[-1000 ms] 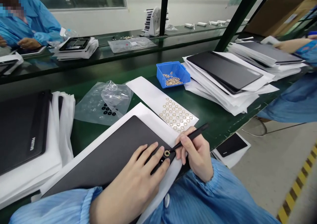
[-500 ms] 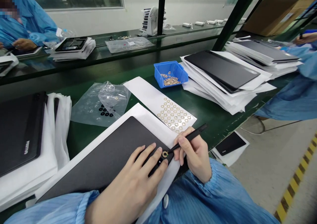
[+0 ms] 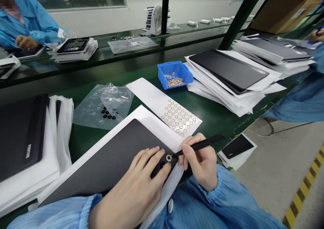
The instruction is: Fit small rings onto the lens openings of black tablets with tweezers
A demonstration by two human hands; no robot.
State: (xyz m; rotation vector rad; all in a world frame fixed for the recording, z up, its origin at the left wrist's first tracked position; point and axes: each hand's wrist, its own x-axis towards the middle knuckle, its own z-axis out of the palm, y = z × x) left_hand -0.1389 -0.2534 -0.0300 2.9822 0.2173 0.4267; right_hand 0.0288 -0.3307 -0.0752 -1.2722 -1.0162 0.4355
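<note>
A dark grey tablet [image 3: 108, 158] lies back side up on a white sheet in front of me. My left hand [image 3: 138, 185] rests flat on it, fingers a little apart, the fingertips beside its black camera area. On that area sits a small tan adhesive ring [image 3: 168, 158]. Black tweezers [image 3: 194, 146] are pinched in my right hand [image 3: 199, 161], their tip touching the ring's edge. Beyond the tablet, a white backing sheet [image 3: 146, 89] carries rows of similar rings [image 3: 178, 116].
A blue bin [image 3: 162, 80] holds loose tan rings. Stacked tablets with white sheets stand at left [image 3: 20, 131] and right [image 3: 227, 70]. A clear plastic bag [image 3: 88, 104] with black rings lies behind my tablet. Across the bench sits a co-worker [image 3: 32, 23].
My right hand has shifted slightly right and down, and the tweezers lie at a lower angle. The ring stays on the camera area. My left hand has hardly moved.
</note>
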